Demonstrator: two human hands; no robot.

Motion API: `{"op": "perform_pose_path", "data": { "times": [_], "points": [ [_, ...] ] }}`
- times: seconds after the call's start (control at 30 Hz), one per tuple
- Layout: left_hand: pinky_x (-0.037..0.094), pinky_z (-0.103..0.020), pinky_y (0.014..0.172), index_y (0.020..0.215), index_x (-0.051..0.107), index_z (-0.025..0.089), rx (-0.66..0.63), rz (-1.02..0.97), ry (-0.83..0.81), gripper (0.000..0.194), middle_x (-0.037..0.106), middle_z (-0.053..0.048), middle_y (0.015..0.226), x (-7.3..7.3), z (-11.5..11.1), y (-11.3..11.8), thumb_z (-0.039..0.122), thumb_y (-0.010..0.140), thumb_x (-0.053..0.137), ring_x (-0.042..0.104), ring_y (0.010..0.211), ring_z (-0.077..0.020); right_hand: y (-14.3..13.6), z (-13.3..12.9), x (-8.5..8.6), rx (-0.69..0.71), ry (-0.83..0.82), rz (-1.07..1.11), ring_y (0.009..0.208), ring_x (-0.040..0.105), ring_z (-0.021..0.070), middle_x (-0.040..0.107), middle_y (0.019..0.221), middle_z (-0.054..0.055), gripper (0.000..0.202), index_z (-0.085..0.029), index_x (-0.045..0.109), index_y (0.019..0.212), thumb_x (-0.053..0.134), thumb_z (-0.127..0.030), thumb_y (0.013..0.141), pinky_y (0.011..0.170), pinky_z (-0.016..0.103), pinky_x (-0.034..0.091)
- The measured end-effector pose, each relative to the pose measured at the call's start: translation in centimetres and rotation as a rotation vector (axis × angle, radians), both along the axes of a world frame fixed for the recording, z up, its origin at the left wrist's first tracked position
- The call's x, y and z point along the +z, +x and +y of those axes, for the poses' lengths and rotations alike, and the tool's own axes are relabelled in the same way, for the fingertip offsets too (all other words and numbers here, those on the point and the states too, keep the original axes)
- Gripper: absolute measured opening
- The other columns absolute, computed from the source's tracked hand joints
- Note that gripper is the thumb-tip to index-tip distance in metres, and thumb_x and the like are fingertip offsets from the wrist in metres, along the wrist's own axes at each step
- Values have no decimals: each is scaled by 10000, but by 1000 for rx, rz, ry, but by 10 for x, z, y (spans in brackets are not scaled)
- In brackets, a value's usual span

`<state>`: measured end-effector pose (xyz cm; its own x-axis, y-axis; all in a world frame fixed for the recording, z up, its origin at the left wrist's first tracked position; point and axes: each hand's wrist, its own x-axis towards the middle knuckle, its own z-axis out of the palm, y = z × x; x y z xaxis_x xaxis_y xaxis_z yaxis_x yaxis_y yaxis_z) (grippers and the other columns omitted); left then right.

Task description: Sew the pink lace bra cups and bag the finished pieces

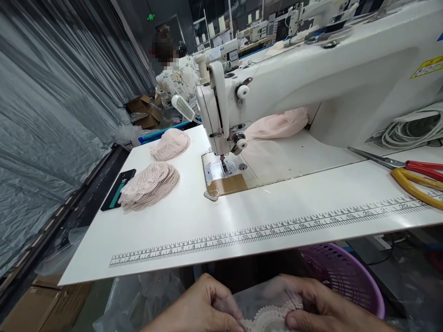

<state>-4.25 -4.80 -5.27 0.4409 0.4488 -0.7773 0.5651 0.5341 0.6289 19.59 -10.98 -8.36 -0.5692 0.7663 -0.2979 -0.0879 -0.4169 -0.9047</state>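
A piece of pale lace fabric (pixel 268 316) with a scalloped edge and sheer mesh is stretched between both hands, below the table's front edge. My left hand (pixel 211 306) pinches its left side with thumb and fingers. On the other side, my right hand (pixel 311 304) grips the lace between thumb and fingers. The lower part of the fabric is cut off by the frame. Above stands a white sewing machine (pixel 221 106), its needle and presser foot over the metal plate (pixel 212 168), with no fabric under the foot.
Stacked pink lace cups (pixel 148 184) rest partly on a dark phone-like object (pixel 116 196); another lace cup pile (pixel 171 144) lies behind. Scissors (pixel 398 166) lie right, with pink fabric (pixel 280 124) behind the needle. A purple basket (pixel 360 281) stands below. A person (pixel 178 76) sits farther back.
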Motion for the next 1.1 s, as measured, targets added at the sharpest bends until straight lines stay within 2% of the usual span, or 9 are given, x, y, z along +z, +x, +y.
{"op": "perform_pose_path", "data": {
  "times": [0.1, 0.23, 0.47, 0.67, 0.87, 0.97, 1.1],
  "points": [
    [364, -178, 510, 598, 710, 152, -25, 5, 12, 274, 602, 34, 520, -3, 0, -4, 328, 445, 855, 504, 496, -72, -4, -4, -11, 2, -96, 50, 674, 470, 116, 534, 757, -31, 441, -200, 550, 930, 742, -514, 687, 608, 217, 344],
    [343, -182, 520, 622, 710, 152, -75, 25, 32, 277, 592, 40, 548, -5, 0, -11, 347, 475, 840, 488, 527, -75, -8, -10, -22, -37, -85, -32, 598, 374, 92, 447, 652, -49, 413, -179, 528, 781, 709, -542, 699, 541, 203, 272],
    [305, -174, 515, 640, 696, 149, -182, 0, 101, 270, 487, 69, 525, -3, -2, -16, 377, 551, 810, 387, 518, -54, -5, -11, -13, -59, 20, -163, 612, 392, 113, 427, 633, -35, 395, -158, 586, 729, 630, -548, 776, 544, 219, 282],
    [385, -194, 600, 703, 710, 187, -235, 20, 203, 267, 573, 40, 627, -11, -4, -24, 400, 575, 809, 502, 635, -100, -4, -11, -14, -83, 48, -196, 579, 366, 107, 416, 605, -36, 433, -157, 584, 695, 610, -582, 773, 521, 224, 255],
    [351, -198, 532, 635, 702, 153, -241, -51, 150, 187, 581, 30, 584, -3, -2, -13, 328, 590, 753, 484, 546, -88, -4, -9, -12, -122, 62, -209, 571, 362, 105, 417, 574, -39, 423, -172, 563, 628, 622, -572, 755, 536, 227, 270],
    [332, -193, 527, 620, 689, 150, -227, -29, 160, 182, 625, 20, 639, -2, -1, -11, 312, 572, 756, 518, 589, -100, -6, -10, -9, -116, 44, -185, 589, 375, 104, 435, 622, -44, 386, -187, 573, 732, 627, -569, 757, 537, 215, 281],
    [354, -191, 563, 594, 661, 145, -168, 1, 180, 213, 663, 13, 715, -3, -2, -11, 303, 536, 791, 548, 647, -108, -9, -17, -8, -191, -33, -170, 658, 479, 121, 536, 723, -48, 372, -265, 517, 1049, 622, -519, 798, 587, 208, 354]
  ]
}}
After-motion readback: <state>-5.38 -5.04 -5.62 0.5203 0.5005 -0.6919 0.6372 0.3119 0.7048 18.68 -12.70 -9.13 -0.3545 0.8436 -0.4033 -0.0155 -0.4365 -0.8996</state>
